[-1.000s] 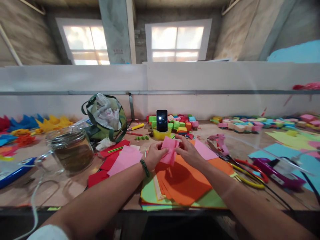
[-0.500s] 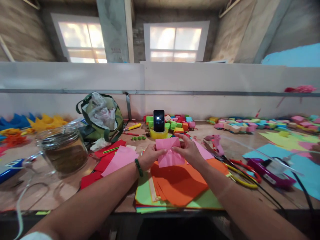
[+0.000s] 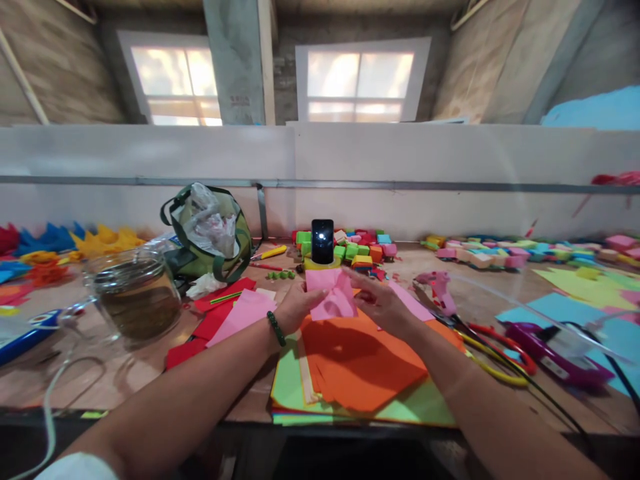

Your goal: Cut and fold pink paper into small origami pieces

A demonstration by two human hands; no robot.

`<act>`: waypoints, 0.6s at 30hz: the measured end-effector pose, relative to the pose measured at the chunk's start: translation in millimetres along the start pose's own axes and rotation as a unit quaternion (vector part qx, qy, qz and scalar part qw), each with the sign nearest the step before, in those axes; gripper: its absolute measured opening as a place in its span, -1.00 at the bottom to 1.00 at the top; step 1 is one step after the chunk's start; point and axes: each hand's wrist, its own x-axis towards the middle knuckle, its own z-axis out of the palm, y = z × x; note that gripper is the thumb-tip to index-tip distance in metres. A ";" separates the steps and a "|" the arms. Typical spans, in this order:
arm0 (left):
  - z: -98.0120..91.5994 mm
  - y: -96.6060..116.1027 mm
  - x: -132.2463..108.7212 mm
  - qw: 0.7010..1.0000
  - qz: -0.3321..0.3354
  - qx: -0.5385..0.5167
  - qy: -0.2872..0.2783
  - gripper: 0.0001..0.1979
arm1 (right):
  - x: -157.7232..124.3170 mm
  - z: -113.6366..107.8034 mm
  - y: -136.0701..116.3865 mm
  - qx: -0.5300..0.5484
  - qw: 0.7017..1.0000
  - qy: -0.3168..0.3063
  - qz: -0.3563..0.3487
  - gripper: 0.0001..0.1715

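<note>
A creased square of pink paper (image 3: 330, 297) is held up over a stack of orange paper (image 3: 365, 363). My left hand (image 3: 295, 310) pinches its left edge, thumb on the near face; a green bead bracelet is on that wrist. At the paper's right edge is my right hand (image 3: 385, 307), its fingers apart and stretched toward the sheet. Whether those fingertips touch the paper is hard to make out. Beneath the orange sheets lie green sheets (image 3: 287, 387). Another pink sheet (image 3: 243, 317) rests left of my hands on red paper (image 3: 200, 330).
Behind the paper a phone (image 3: 323, 241) stands in a yellow tape roll, with colourful paper blocks (image 3: 353, 251) around it. A glass jar (image 3: 135, 300) and green bag (image 3: 233, 233) are left. At right lie a pink glue gun (image 3: 440, 293), scissors (image 3: 500, 377) and a purple power strip (image 3: 560, 357).
My right hand has let go of the paper's right side and its fingers have spread. The pink paper has shifted slightly left and up, still in my left hand. The view has turned slightly left.
</note>
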 end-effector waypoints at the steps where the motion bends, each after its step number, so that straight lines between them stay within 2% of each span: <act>1: 0.8 1.6 -0.5 1.000 -0.001 -0.005 -0.003 -0.56 | -0.6 -3.0 -0.6 0.009 0.999 -0.031 0.002 -0.28; 3: 2.5 4.5 -1.6 1.000 -0.011 -0.017 -0.008 -0.54 | -0.9 -8.6 -1.5 0.067 0.995 -0.067 0.016 -0.23; 5: 3.8 6.6 -2.3 0.999 -0.027 -0.028 -0.011 -0.51 | -0.2 -12.0 -1.8 0.124 0.989 -0.074 0.036 -0.20; 7: 4.9 7.4 -2.8 0.998 -0.042 -0.035 -0.014 -0.49 | 0.9 -11.1 -2.0 0.139 0.986 -0.075 0.044 -0.26; 10: 6.0 5.6 -3.4 0.998 -0.054 -0.032 -0.016 -0.48 | 2.7 -3.4 -3.3 0.130 0.989 -0.069 0.018 -0.45; 14: 4.2 1.9 -2.8 0.998 -0.063 -0.019 -0.013 -0.43 | 5.5 0.3 -4.2 0.096 0.995 -0.021 -0.007 -0.70; 18: -0.2 5.8 -2.2 0.999 -0.035 0.010 -0.011 -0.34 | 7.1 -6.8 1.2 0.092 0.995 0.045 0.005 -0.65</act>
